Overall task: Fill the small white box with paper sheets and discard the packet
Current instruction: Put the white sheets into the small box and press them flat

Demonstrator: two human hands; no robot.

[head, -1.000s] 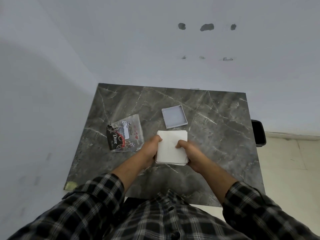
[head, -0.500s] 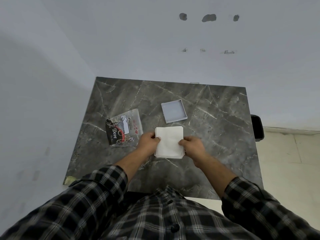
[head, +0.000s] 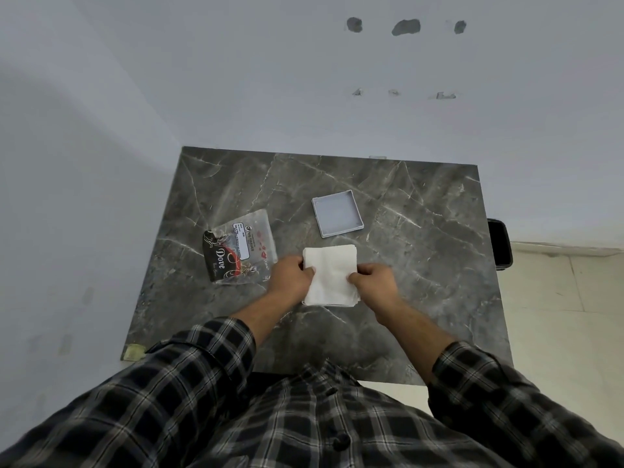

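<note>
A stack of white paper sheets [head: 332,270] lies on the dark marble table [head: 422,265] in front of me. My left hand [head: 292,276] grips its left edge and my right hand [head: 371,280] grips its right edge, thumbs on top. The small white box [head: 337,213] sits open and empty just beyond the stack. The clear plastic packet [head: 241,251] with a black Dove label lies flat to the left of my left hand.
The table stands against a pale wall at its far and left sides. A black object [head: 499,243] sits off the table's right edge over a light tiled floor. A small greenish patch [head: 134,352] marks the near left corner.
Both hands have slid the sheet stack a little away from me, toward the box, and squeezed its sides closer together. The packet and box have not moved.
</note>
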